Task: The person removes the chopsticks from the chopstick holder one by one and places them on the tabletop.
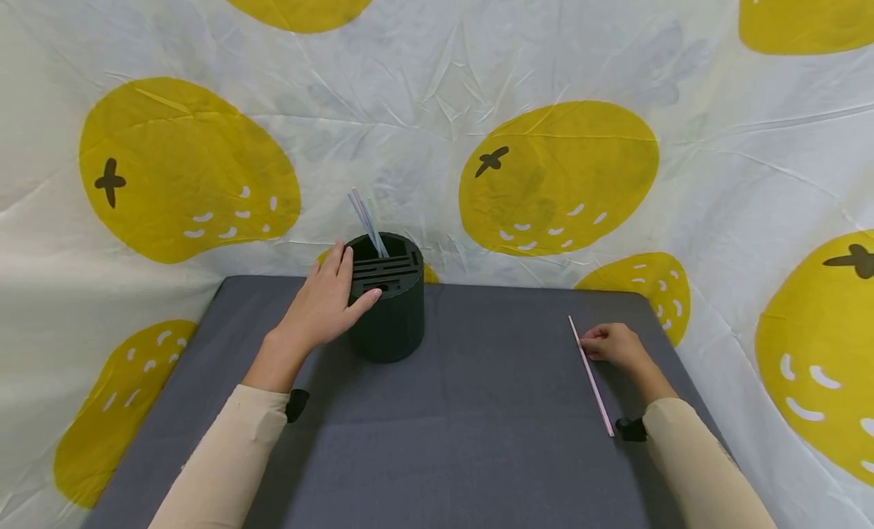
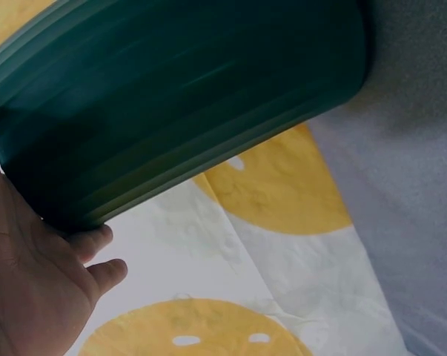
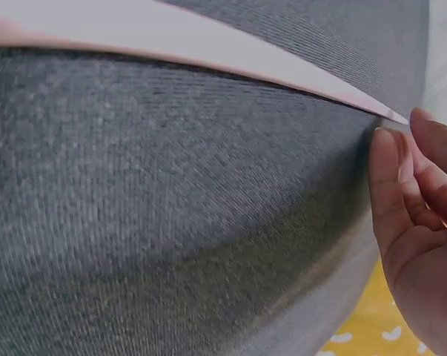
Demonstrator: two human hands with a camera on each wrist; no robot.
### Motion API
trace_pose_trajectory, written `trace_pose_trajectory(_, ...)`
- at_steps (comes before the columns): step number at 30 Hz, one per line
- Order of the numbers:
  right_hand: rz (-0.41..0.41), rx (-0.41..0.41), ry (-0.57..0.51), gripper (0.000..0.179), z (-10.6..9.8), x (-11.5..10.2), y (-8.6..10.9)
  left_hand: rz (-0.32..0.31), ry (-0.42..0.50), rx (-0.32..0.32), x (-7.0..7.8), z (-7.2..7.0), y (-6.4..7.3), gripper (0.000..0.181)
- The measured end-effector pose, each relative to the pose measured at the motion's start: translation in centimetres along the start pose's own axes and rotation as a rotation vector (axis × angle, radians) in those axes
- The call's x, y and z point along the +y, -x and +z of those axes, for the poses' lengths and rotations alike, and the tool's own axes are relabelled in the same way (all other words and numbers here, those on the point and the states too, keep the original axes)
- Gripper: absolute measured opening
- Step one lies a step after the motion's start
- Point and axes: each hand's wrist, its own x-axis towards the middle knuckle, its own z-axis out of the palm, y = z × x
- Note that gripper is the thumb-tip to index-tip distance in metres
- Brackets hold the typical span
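Note:
A dark green cylindrical desk organizer point(image 1: 388, 328) stands upright toward the back of the table. My left hand point(image 1: 326, 305) rests against its left side and rim with fingers extended, the thumb lying along the front of the top. In the left wrist view, the organizer point(image 2: 179, 104) fills the upper part, beside the palm. Several thin pale straws point(image 1: 369, 221) lean in its open back compartment. On the right, my right hand point(image 1: 617, 345) pinches a thin pink straw point(image 1: 592, 381) above its middle. In the right wrist view, thumb and fingertips meet the straw point(image 3: 282, 67).
Dark grey cloth covers the table point(image 1: 478, 407). A white curtain point(image 1: 423, 73) with yellow fruit prints hangs right behind it and along both sides. The organizer's top has narrow slots in front of its open compartment.

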Motion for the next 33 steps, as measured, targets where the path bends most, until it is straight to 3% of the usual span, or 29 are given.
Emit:
trace_pose_trajectory(16, -0.144, -0.011, -0.218, 0.043, -1.4, -2.2, 0.1, -0.004, 0.004, -0.004, 0.2, 0.0, -0.1, 0.105)
trace_pose_trajectory(29, -0.238, -0.018, -0.32, 0.047, 0.0, -7.9, -0.2, 0.001, -0.003, 0.002, 0.2, -0.1, -0.1, 0.104)
trace_pose_trajectory(33, -0.28, -0.044, -0.4, 0.046, 0.5, -10.4, -0.6, -0.005, 0.005, -0.001, 0.1, -0.1, 0.0, 0.104)
